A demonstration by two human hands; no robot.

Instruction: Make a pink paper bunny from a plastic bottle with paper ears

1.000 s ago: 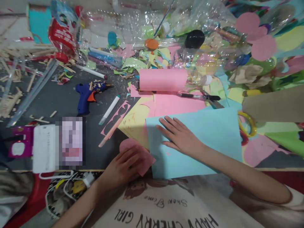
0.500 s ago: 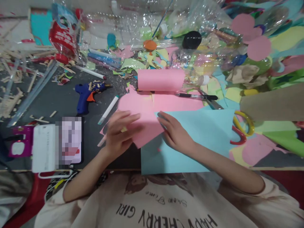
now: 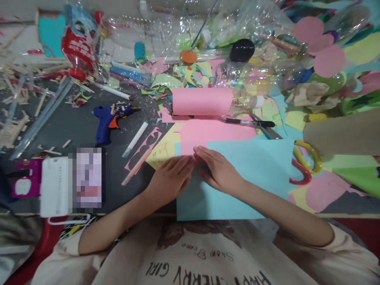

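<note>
A pink sheet of paper (image 3: 193, 134) lies partly over a light blue sheet (image 3: 237, 198), and its near end disappears under my fingers. My left hand (image 3: 172, 176) has its fingers close together, curled at the near left edge of the pink paper. Beside it, my right hand (image 3: 218, 168) pinches the same end, fingertips almost touching those of the left. The exact grip is partly hidden behind the fingers. Just beyond lies a clear bottle (image 3: 245, 99) wrapped with a pink paper sleeve (image 3: 202, 101). A black pen (image 3: 247, 122) rests by it.
On the left are a blue glue gun (image 3: 103, 120), a white marker (image 3: 135, 138), a phone (image 3: 89, 178) and wood sticks. Scissors (image 3: 307, 158) with yellow and red handles lie at right. Paper scraps and plastic bottles crowd the back, including a red-labelled bottle (image 3: 77, 47).
The broad pink paper under my left hand has been drawn in and shows as a narrower strip. My left hand moved right, close to the right hand, uncovering yellow paper and a cut-out pink strip.
</note>
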